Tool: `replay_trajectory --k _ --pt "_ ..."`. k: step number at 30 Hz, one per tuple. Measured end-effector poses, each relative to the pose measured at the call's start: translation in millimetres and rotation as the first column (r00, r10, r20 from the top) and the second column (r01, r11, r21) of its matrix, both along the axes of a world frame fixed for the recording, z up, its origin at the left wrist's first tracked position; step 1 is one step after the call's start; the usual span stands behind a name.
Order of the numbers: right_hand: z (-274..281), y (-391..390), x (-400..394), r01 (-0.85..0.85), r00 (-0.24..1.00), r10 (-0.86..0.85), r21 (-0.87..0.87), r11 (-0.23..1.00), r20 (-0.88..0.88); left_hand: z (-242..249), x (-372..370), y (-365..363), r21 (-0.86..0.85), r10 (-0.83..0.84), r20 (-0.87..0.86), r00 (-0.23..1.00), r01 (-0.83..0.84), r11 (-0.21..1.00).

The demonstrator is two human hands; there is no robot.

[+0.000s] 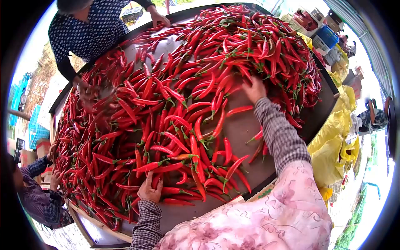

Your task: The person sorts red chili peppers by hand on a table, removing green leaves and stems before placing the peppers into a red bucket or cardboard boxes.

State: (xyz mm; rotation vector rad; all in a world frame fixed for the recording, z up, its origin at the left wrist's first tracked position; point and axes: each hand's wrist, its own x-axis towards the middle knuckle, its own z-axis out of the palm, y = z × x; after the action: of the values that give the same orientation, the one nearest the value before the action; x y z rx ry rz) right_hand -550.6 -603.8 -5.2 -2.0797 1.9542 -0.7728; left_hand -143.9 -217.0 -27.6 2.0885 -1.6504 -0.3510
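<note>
Long red chili peppers (pixel 179 121) with green stems cover much of a brown table (pixel 233 125). Low on the near side, my left hand (pixel 151 189) is closed loosely around a red chili pepper, which shows between thumb and fingers. More peppers lie right above and beside that hand. My right hand (pixel 255 89) reaches to the near edge of the tall heap of peppers (pixel 258 46). Its fingers are apart and touch the peppers there; the tips are partly hidden and blurred.
Across the table a person in a dotted shirt (pixel 87 33) has both hands at the peppers. Another person (pixel 37 191) works at the left edge. Dark rims (pixel 329 114) border the table. Yellow sacks (pixel 333 146) and boxes (pixel 321 41) stand to the right.
</note>
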Motion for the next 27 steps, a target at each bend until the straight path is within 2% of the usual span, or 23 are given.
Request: replay_trajectory --k 1,2,4,5,7,8,9,11,12,13,14,15,17,18,21,22,23,24,25,27 --pt "-8 -20 -8 0.200 0.979 -0.193 0.149 0.968 -0.058 0 -1 0 0.025 0.005 -0.003 1.000 -0.005 1.000" --pt "-7 -26 2 0.185 0.982 -0.180 0.151 0.971 -0.050 1 -1 -1 0.052 0.009 -0.005 1.000 -0.008 0.999" --pt "-1 -33 20 0.426 0.883 -0.363 0.182 0.886 -0.298 4 -2 -2 0.045 0.012 0.012 1.000 -0.012 0.999" --pt "-5 -40 27 0.414 0.889 -0.351 0.188 0.891 -0.293 5 -3 -2 0.037 0.003 0.022 1.000 -0.004 0.999" --pt "-8 -51 41 0.144 0.978 -0.198 0.485 0.862 0.063 7 -3 -3 0.015 0.008 0.012 1.000 -0.008 1.000" --pt "9 -36 59 0.225 0.974 -0.182 0.441 0.869 -0.138 10 -3 -3 0.040 0.009 0.012 1.000 -0.009 0.999" --pt "16 -27 83 0.372 0.904 -0.263 0.318 0.872 -0.337 11 -4 -4 0.064 0.007 0.012 1.000 -0.008 0.998" --pt "20 -22 108 0.302 0.918 -0.201 0.274 0.913 -0.343 11 -4 -5 0.043 0.015 -0.022 1.000 -0.014 0.999" --pt "-29 -55 91 -0.031 1.000 0.026 0.470 0.882 0.017 11 -4 -4 0.075 0.020 0.002 1.000 -0.020 0.997" --pt "-90 -72 94 -0.442 0.765 0.231 0.228 0.868 0.601 12 -4 -4 0.105 0.022 0.025 0.999 -0.025 0.994" --pt "-51 -32 122 -0.043 0.988 -0.013 0.348 0.937 0.157 11 -4 -5 0.082 0.013 0.029 1.000 -0.015 0.997" --pt "-28 -7 143 -0.191 0.978 0.210 0.364 0.912 -0.013 9 -4 -4 0.077 0.009 0.026 1.000 -0.011 0.997" --pt "-18 22 183 -0.437 0.885 0.465 0.296 0.849 -0.028 4 -3 -4 0.030 -0.002 0.003 1.000 0.002 1.000" --pt "3 53 205 -0.433 0.881 0.467 0.268 0.861 -0.075 2 -2 -4 0.005 -0.011 0.010 1.000 0.011 1.000" --pt "55 112 245 -0.473 0.846 0.532 0.421 0.774 -0.027 1 -2 -2 0.030 0.000 0.007 1.000 -0.001 1.000" --pt "89 127 256 -0.495 0.814 0.577 0.597 0.632 0.065 3 -3 -3 0.053 -0.004 0.026 1.000 0.002 0.999" --pt "41 134 265 -0.692 0.670 0.738 0.430 0.580 0.083 2 -3 -1 0.050 -0.014 0.025 1.000 0.013 0.999" --pt "25 161 259 -0.721 0.692 0.722 0.089 0.687 0.028 1 -2 1 0.062 -0.002 0.025 1.000 0.000 0.998" --pt "32 171 261 -0.695 0.703 0.706 0.123 0.708 -0.086 3 -2 -2 0.073 0.011 0.026 1.000 -0.013 0.997" --pt "50 180 251 -0.675 0.696 0.718 0.356 0.646 0.015 9 -3 -2 0.101 0.006 0.025 1.000 -0.009 0.995"
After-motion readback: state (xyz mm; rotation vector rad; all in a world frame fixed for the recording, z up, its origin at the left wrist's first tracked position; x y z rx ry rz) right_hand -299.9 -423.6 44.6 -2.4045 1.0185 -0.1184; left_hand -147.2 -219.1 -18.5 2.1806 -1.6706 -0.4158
